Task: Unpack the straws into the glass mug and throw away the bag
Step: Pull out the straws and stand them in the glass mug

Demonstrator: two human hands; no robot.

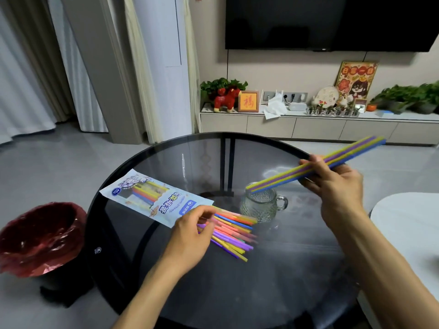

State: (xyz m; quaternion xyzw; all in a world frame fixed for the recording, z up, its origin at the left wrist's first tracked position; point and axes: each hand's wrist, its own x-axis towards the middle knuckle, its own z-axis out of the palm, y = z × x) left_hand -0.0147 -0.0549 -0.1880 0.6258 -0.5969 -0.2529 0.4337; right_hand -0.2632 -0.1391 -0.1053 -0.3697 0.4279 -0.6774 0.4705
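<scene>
A pale blue straw bag (152, 198) lies flat on the round dark glass table (237, 293), with several coloured straws (235, 233) sticking out of its open right end. My left hand (194, 231) rests on those straws at the bag's mouth, its fingers pinching some of them. The empty glass mug (260, 205) stands just right of the bag. My right hand (332, 184) holds a bundle of yellow, purple and blue straws (316, 162) tilted, its lower end at the mug's rim.
A bin lined with a red bag (40, 236) stands on the floor left of the table. A white surface (408, 222) lies at the right edge. A low cabinet with ornaments and plants (308, 124) runs along the back wall under a television.
</scene>
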